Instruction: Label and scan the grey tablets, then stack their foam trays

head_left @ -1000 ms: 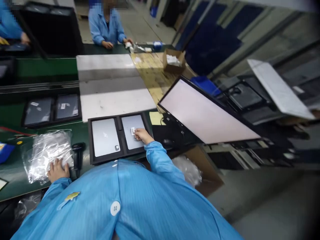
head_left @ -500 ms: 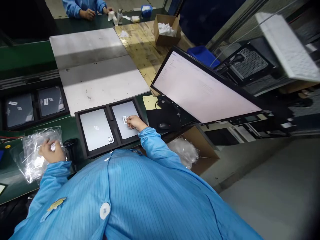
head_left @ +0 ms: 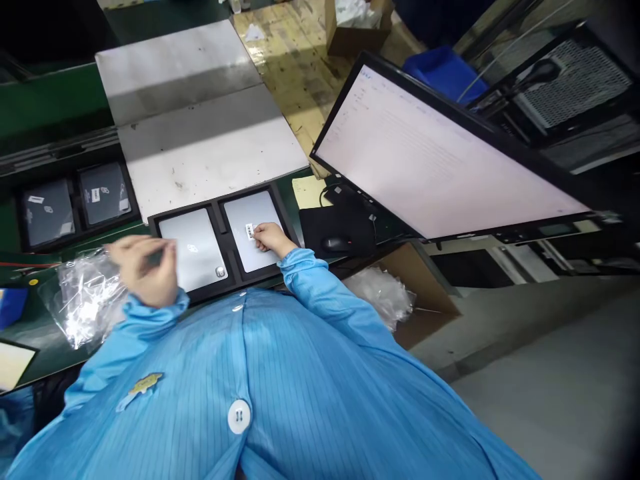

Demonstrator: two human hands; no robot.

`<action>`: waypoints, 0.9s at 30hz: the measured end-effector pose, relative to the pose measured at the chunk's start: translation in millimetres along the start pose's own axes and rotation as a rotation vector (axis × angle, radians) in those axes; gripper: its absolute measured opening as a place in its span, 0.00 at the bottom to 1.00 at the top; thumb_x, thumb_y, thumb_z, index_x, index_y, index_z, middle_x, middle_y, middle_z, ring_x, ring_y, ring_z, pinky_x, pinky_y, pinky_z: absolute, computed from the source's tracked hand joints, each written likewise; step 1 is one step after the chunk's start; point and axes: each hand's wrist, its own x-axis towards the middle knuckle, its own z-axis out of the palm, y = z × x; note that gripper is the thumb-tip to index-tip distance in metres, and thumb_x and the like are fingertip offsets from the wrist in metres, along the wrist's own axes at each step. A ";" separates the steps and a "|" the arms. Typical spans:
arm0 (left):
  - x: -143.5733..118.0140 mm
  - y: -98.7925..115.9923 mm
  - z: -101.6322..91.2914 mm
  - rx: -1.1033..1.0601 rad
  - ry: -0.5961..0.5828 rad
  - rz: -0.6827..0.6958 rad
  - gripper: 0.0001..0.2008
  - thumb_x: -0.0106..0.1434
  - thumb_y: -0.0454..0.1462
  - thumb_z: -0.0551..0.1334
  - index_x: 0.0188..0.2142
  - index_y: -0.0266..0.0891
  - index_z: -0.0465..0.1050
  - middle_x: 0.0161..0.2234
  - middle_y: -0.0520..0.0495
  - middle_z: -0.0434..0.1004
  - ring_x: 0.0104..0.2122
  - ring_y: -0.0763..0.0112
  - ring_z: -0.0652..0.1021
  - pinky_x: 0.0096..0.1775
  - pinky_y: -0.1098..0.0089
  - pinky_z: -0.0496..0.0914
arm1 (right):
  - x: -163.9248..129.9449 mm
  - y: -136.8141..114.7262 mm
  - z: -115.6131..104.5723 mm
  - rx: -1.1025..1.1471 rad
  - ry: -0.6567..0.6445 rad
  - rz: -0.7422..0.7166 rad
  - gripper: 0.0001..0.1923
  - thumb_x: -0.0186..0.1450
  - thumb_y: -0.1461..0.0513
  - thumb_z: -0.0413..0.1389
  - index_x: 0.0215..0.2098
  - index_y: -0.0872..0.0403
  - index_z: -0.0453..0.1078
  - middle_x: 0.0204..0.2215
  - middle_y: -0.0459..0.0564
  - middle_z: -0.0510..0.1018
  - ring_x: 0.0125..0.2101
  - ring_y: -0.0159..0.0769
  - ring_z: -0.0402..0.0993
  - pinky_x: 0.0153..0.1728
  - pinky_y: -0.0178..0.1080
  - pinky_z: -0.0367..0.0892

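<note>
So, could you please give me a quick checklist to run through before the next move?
1. Left tablet lying in its recess of the near black tray: ok.
2. Right tablet lying in the neighbouring recess: ok.
3. Right hand gripping the white label: ok, fingertips at its edge.
4. Label fully flat against the right tablet: cannot tell from this angle.
5. Left hand free of any item: cannot tell, it is blurred.
6. Monitor on: ok, its screen is lit.
</note>
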 end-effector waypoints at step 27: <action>-42.0 55.3 236.1 0.209 -1.139 0.703 0.16 0.69 0.32 0.55 0.49 0.38 0.80 0.48 0.37 0.79 0.55 0.49 0.72 0.65 0.43 0.57 | -128.4 -43.6 -114.2 0.225 0.202 -0.486 0.11 0.56 0.56 0.62 0.26 0.54 0.68 0.22 0.43 0.70 0.24 0.29 0.67 0.27 0.32 0.64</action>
